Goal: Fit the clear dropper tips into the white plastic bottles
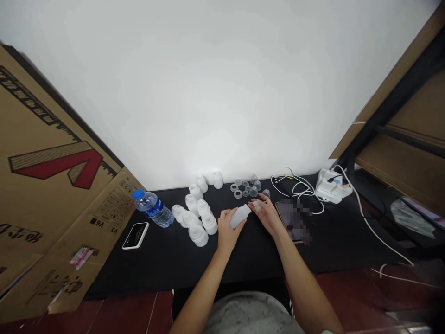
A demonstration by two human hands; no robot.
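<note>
My left hand (227, 227) is wrapped round a white plastic bottle (239, 216), which tilts with its neck to the upper right. Close to that neck, my right hand (267, 214) pinches a small translucent plastic cap (257, 205). A narrow gap seems to lie between cap and neck. Left of my hands stand several white bottles (199, 235) in a loose cluster. Beyond my right hand, several clear rings (238, 194) and clear domed caps (253, 191) lie on the black table (194, 266).
A water bottle (153, 208) with a blue cap and a white-edged phone (135, 235) are at the left, beside a large cardboard box (62, 185). Rightward are a dark tablet (290, 220), a white cable (304, 192) and a white power strip (332, 185). A white wall (222, 93) rises behind.
</note>
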